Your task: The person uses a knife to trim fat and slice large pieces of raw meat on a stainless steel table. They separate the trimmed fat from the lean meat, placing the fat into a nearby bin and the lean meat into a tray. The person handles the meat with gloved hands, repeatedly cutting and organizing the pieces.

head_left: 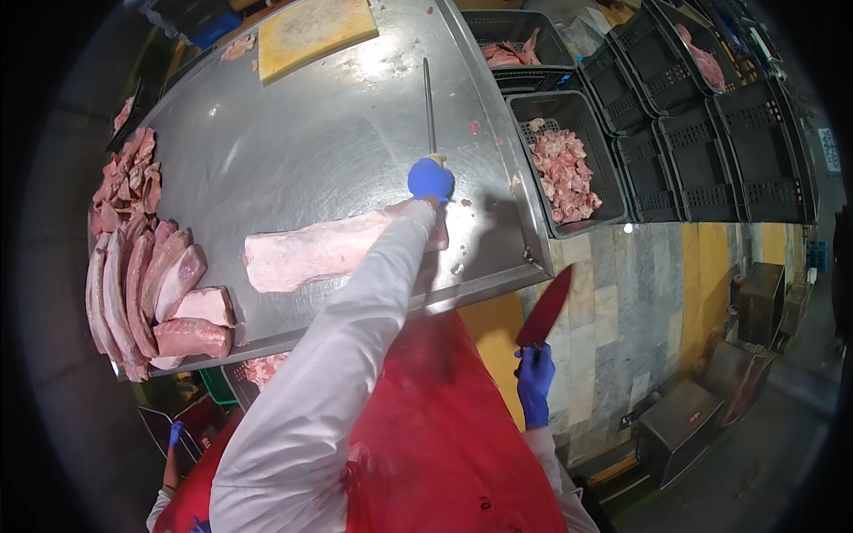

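Note:
My left hand (431,180), in a blue glove, is closed round the pale handle of a sharpening steel (427,102), whose rod points away over the metal table (338,138). A long pale slab of meat (302,253) lies beneath my left forearm. My right hand (535,382), also blue-gloved, grips a long knife (546,306) beside the table's near edge, blade pointing away from me. Several long meat pieces (142,284) lie along the table's left side, with a heap of scraps (129,178) behind them. A yellow cutting board (315,35) rests at the far edge.
Black crates (746,160) stand at the right; one crate (600,133) holds meat pieces (560,178). Metal boxes (675,431) are on the lower right. A co-worker's gloved hand (176,433) shows at lower left, below the table's edge.

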Tool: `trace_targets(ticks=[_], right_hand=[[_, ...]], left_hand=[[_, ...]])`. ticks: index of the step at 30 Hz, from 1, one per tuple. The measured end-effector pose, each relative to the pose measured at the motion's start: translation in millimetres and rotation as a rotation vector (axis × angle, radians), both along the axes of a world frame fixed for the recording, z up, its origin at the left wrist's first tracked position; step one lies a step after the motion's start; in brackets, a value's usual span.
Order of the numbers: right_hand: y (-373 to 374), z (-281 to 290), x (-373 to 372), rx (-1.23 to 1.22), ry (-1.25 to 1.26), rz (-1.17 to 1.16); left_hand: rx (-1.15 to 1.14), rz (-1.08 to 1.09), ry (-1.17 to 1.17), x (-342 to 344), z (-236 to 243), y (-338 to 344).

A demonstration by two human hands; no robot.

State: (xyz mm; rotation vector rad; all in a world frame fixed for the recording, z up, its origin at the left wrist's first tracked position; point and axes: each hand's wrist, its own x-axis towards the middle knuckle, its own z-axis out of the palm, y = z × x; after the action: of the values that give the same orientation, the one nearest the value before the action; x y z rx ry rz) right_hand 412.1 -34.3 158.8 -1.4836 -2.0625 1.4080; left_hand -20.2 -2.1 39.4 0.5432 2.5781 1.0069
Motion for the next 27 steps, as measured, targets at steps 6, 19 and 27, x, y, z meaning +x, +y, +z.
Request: trace_targets(ticks=[6, 19, 27], right_hand=[[20, -30, -72, 0.527, 0.317, 0.18], [-53, 7, -242, 0.808, 0.985, 0.652], [-100, 11, -245, 0.739, 0.884, 0.828]], left_hand=[[0.445, 0.044, -0.82, 77, 127, -80], [0.549, 0.417, -0.814, 213, 265, -235], [0.541, 0.533, -0.834, 224, 277, -290]])
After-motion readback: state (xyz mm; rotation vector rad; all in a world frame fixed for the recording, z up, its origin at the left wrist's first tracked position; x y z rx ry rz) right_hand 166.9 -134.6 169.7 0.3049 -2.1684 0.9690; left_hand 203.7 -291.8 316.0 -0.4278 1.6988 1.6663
